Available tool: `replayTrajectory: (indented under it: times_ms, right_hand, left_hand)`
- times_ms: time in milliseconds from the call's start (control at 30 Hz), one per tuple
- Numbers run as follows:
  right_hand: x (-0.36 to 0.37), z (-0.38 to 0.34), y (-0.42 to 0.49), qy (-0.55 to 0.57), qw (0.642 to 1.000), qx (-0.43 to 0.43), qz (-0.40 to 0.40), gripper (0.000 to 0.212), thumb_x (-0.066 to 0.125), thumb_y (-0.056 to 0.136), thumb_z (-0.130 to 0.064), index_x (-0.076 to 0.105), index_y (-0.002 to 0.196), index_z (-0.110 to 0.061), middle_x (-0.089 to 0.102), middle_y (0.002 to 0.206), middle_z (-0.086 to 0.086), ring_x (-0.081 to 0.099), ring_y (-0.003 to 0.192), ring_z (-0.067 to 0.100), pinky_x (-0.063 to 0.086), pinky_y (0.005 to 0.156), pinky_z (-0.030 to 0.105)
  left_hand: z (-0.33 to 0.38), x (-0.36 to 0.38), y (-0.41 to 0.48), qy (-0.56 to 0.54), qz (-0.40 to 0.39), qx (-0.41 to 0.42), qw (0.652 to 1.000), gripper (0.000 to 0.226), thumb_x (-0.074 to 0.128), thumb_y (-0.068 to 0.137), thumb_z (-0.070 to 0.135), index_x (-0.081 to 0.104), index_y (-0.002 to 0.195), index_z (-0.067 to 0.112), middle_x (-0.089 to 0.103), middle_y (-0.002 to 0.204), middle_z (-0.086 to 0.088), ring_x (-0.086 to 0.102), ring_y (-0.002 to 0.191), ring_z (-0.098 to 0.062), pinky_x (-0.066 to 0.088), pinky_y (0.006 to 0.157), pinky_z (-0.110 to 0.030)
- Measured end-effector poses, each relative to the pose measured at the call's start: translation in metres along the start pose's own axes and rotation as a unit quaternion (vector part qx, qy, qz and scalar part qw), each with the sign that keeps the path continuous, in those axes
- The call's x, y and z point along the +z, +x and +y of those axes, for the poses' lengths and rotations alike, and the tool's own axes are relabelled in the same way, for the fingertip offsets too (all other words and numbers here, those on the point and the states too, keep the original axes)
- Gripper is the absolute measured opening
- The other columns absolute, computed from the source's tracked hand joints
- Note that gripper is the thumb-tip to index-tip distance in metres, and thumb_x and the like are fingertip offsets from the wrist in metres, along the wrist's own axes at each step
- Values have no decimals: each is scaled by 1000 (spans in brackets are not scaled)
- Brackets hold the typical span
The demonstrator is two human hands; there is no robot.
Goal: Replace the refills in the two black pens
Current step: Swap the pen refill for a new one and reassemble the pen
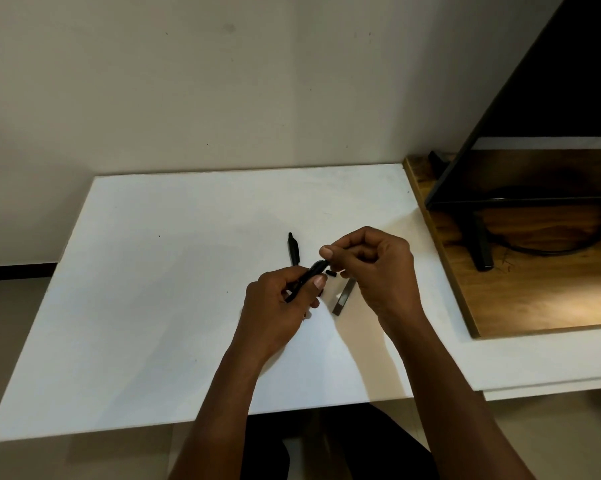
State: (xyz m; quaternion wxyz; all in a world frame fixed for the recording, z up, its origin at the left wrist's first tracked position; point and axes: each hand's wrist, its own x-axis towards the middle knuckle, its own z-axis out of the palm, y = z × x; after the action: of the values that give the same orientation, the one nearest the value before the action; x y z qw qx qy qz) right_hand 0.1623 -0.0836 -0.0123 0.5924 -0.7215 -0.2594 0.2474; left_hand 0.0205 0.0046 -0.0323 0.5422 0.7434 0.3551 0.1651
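Surface: a white table (136, 271) runs from near left to far right, its far edge against a plain pale wall (222, 81).
Room: to the right sits a wooden board (534, 289) carrying a dark, tilted screen (551, 98) on a black stand (480, 247), with a dark cable (551, 251) curling across the wood.
Pen in hand: a slim black pen (309, 275) angled from near left up to far right, held above the table near its middle.
Second pen: another black pen (293, 249) lies flat on the table just beyond the hands, tip pointing far.
Loose parts: a small black piece (330, 273) rests on the table between the hands; a flat grey strip (344, 296) — possibly refill packaging — lies just right of it.
Left hand: the left hand (278, 306) is closed round the pen's barrel, thumb pressed along it.
Right hand: the right hand (371, 261) pinches thumb and fingers at the pen's far end — what it holds there is too small to tell.
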Motion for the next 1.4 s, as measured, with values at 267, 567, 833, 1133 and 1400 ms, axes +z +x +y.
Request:
replayTrajectory:
  times_ms: [267,567,833,1133,1400]
  right_hand:
    - [-10,9,3,-117,991,-1,61,16,70,92,-31,78,92,-18,77,77,-6,71,74,10,56,70,25]
    - [4,22,2,-423,901,-85,29,19,62,97,-20,77,107,-27,75,101,-2,58,103,25,45,83,37]
    - [9,29,3,-478,872,-108,4,29,60,92,-8,78,105,-27,72,93,1,55,101,29,32,76,33]
    - [9,29,4,-456,884,-94,27,12,67,92,-13,75,92,-21,74,90,-3,57,100,25,41,80,37]
    - [2,2,0,0,1000,24,-5,8,72,90,-12,77,95,-16,78,87,-2,73,83,11,55,69,20]
  left_hand:
    - [3,0,0,-46,12,-17,999,18,66,93,36,78,97,22,72,64,10,67,55,-6,47,56,-6]
    - [6,-2,-1,-46,30,-15,998,19,65,94,37,78,97,23,71,63,9,57,46,2,39,49,-3]
    - [6,-2,-1,-34,30,-12,999,20,64,94,39,78,99,25,73,67,6,57,50,5,38,51,-2]
    - [6,-2,-2,-40,30,-17,999,19,65,93,39,78,95,26,71,63,11,61,58,4,39,54,-2]
    - [4,-5,-2,-3,28,-10,1000,16,63,93,43,74,89,33,72,64,11,66,65,0,43,58,-3]
